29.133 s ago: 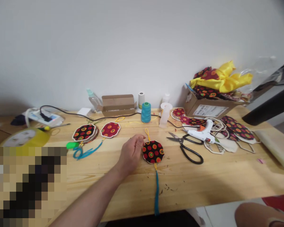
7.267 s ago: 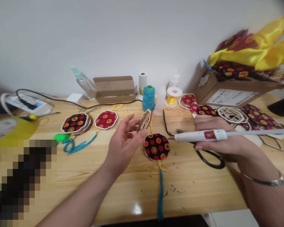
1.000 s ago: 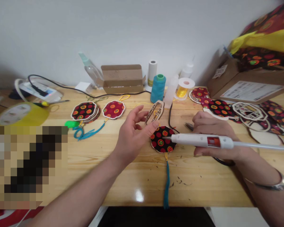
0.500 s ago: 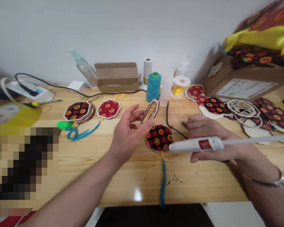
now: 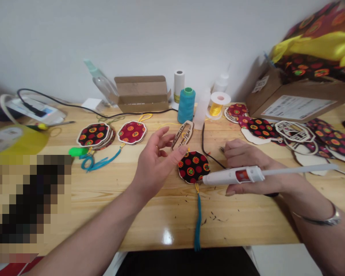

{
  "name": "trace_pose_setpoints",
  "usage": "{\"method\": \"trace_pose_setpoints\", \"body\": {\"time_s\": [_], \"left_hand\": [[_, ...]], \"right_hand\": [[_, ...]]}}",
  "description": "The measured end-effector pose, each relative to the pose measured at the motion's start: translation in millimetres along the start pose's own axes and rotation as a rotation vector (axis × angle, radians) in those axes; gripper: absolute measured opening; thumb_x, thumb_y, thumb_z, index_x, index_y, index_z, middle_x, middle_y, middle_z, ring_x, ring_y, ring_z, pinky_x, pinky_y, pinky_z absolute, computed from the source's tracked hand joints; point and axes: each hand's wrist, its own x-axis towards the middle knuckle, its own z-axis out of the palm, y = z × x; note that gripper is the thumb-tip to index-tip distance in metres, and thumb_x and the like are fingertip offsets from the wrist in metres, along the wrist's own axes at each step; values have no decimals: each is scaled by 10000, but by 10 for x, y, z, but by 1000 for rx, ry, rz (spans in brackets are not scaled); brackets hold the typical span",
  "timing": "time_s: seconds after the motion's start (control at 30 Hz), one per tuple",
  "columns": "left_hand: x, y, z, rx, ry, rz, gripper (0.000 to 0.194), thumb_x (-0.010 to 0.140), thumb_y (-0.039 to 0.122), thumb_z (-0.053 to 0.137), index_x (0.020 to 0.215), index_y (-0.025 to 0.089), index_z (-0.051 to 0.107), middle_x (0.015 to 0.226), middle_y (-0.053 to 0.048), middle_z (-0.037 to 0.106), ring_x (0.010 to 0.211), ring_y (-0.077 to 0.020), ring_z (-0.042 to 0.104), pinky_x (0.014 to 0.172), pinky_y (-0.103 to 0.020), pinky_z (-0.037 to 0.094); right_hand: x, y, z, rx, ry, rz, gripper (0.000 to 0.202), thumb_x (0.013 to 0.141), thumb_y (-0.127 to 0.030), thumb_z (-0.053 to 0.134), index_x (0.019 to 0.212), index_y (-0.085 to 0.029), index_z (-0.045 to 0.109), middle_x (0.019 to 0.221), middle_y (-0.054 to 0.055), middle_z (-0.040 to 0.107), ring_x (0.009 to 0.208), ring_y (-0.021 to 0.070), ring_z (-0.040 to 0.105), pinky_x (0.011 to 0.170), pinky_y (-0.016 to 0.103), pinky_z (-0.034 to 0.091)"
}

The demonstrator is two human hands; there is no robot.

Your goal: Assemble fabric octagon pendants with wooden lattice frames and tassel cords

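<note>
Near the centre of the frame, your left hand (image 5: 159, 161) is holding a tilted lattice piece (image 5: 181, 138) between thumb and fingers. Your right hand (image 5: 248, 160), right of centre, is gripping a white glue gun (image 5: 224, 176), its tip pointing at the patterned disc (image 5: 193, 166), which is lying just right of centre, blue tassel (image 5: 198, 224) trailing toward the bottom.

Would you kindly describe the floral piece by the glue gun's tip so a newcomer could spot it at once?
On the wooden table, look between the left hand and the white glue gun in the right hand. A black floral piece lies there. What sets it apart is the teal tassel running straight to the table's near edge.
</note>
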Motion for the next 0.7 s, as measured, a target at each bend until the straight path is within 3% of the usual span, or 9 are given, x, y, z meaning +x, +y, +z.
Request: {"method": "trace_pose_setpoints", "body": {"time_s": [0.57, 0.7], "left_hand": [[13, -22, -11, 7, -15, 4, 651, 684, 422, 749, 1246, 222, 488, 1213, -97, 617, 1109, -253, 556, 900, -392, 429], [12, -39, -34, 88, -41, 54, 696, 687, 409, 754, 1288, 228, 453, 1223, -105, 614, 1130, -269, 549, 881, -394, 427]], "right_hand": [[-60, 52, -77, 71, 24, 13, 439, 816, -472, 619, 527, -197, 436, 538, -25, 389, 603, 141, 373, 611, 314, 302], [-128, 111, -149, 42, 135, 95, 357, 806, -390, 654, 560, -208, 470, 533, -23, 426, 570, 141, 388, 589, 321, 311]]}}
